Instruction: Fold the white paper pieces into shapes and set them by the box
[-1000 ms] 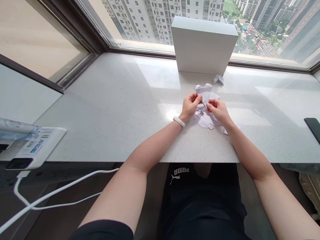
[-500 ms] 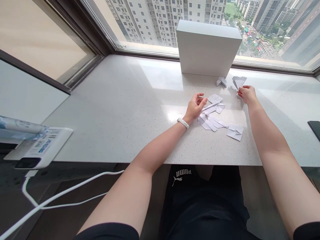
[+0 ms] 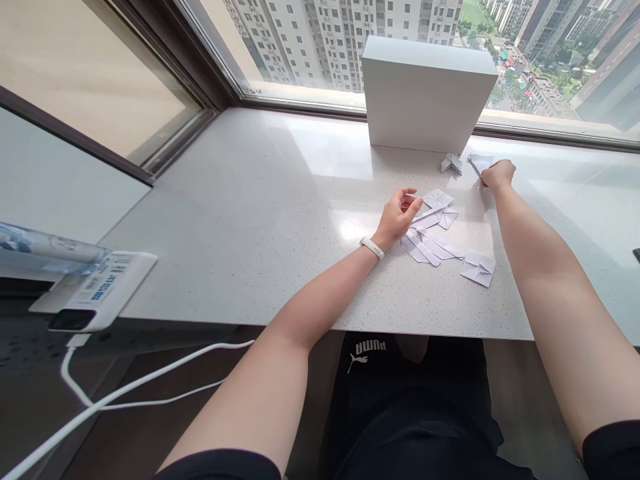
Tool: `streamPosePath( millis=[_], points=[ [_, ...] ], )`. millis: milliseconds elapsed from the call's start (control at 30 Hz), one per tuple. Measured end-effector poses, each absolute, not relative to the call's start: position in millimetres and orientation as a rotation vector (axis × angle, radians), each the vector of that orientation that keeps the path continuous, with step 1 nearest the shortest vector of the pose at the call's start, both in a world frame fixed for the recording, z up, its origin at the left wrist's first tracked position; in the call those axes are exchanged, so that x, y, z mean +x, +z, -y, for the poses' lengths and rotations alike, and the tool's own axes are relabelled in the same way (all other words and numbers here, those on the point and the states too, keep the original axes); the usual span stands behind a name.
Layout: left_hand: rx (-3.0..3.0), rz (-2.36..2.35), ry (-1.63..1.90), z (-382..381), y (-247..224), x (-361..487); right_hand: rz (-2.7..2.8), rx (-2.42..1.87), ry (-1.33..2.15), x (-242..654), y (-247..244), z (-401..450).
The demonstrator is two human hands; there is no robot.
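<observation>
My right hand (image 3: 499, 175) grips the lower end of a folded white paper piece (image 3: 481, 162), low over the counter near the box. Just left of it lies a small bundle of folded paper (image 3: 451, 164). My left hand (image 3: 399, 213) has its fingers loosely curled and apart, with nothing held, beside the left edge of several overlapping folded papers (image 3: 438, 200). A square folded paper (image 3: 479, 267) lies in front of them, to the right. A white band (image 3: 372, 248) is round my left wrist.
A white box (image 3: 427, 100) stands upright at the back against the window. On the pale speckled counter (image 3: 240, 220), a white power bank (image 3: 107, 287) with a cable (image 3: 150, 371) sits at the left edge. The corner of a dark object (image 3: 637, 255) shows at the far right.
My right hand has turned and lowered with the paper piece, so its back now shows more. My left hand keeps its place by the papers. The whole view has shifted slightly.
</observation>
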State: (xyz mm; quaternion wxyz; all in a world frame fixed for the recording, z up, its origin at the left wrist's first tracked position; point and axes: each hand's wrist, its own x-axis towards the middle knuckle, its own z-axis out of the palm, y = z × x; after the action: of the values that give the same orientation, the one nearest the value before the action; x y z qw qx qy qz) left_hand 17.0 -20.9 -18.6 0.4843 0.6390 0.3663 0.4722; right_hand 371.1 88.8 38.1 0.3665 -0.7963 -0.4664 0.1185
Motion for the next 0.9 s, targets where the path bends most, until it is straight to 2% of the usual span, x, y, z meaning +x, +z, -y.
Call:
streamPosePath(
  millis=[133, 400, 700, 900],
  points=[
    [1.567, -0.896, 1.143, 22, -16, 17, 1.018, -2.305, 0.263, 360, 40, -93],
    [1.587, -0.925, 1.157, 23, -14, 18, 1.095, -2.118, 0.188, 374, 24, -82],
    [1.771, -0.999, 1.138, 27, -8, 22, 1.066, -1.897, 0.411, 358, 0, 16],
    [2.219, -1.296, 0.878, 33, -5, 20, 1.322, -1.906, 0.491, 322, 9, 62]
  ],
)
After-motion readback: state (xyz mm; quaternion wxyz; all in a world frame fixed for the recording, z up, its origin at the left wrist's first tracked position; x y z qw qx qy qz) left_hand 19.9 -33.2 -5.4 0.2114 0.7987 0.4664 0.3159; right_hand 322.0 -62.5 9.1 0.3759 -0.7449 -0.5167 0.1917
